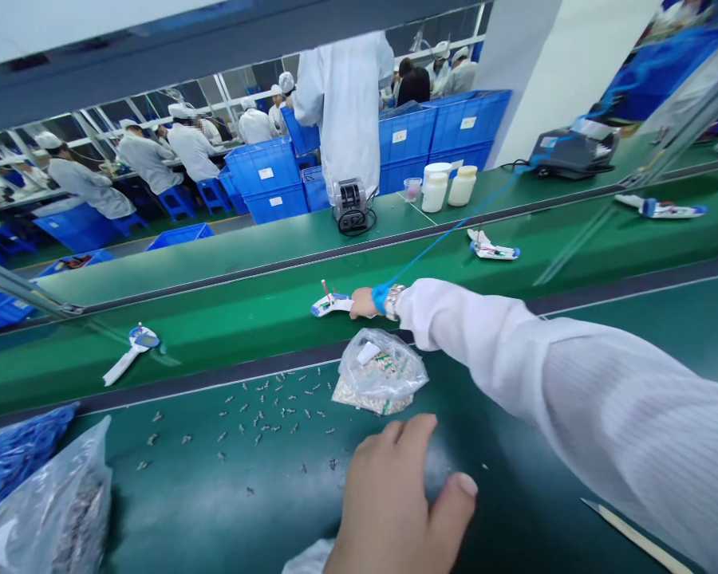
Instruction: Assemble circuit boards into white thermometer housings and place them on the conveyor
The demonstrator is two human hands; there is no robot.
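Left hand [388, 502]: open, nothing visibly held | right hand [364, 303]: grasping white unit [332, 304] by narrow end | unit: beyond left hand, long axis crosswise, wide end leftward; right nearer

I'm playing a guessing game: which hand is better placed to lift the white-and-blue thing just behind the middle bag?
The right hand, I think: it is at one end of the white-and-blue thing. The left hand is open and farther away.
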